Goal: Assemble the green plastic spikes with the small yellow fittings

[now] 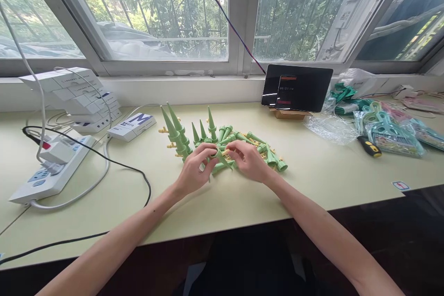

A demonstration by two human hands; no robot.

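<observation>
My left hand (197, 169) pinches a green plastic cone (224, 159) whose pointed end slants down to the right. Close beside it, my right hand (250, 161) has its thumb and fingers together at a small yellow peg (225, 152), which meets the green cone. Behind my left hand stand several upright green cones (176, 133), some with yellow pegs sticking out of their sides. A loose pile of green cones (271, 157) and yellow pegs lies behind and to the right of my right hand. My fingers partly cover the held pieces.
On the left are a white power strip (65, 171), cables, and stacked white boxes (86, 97). A tablet (312, 88) with a phone against it leans at the back. To the right lie bagged teal items (388, 132) and a yellow-black handle (369, 146). The table's front edge runs below my forearms.
</observation>
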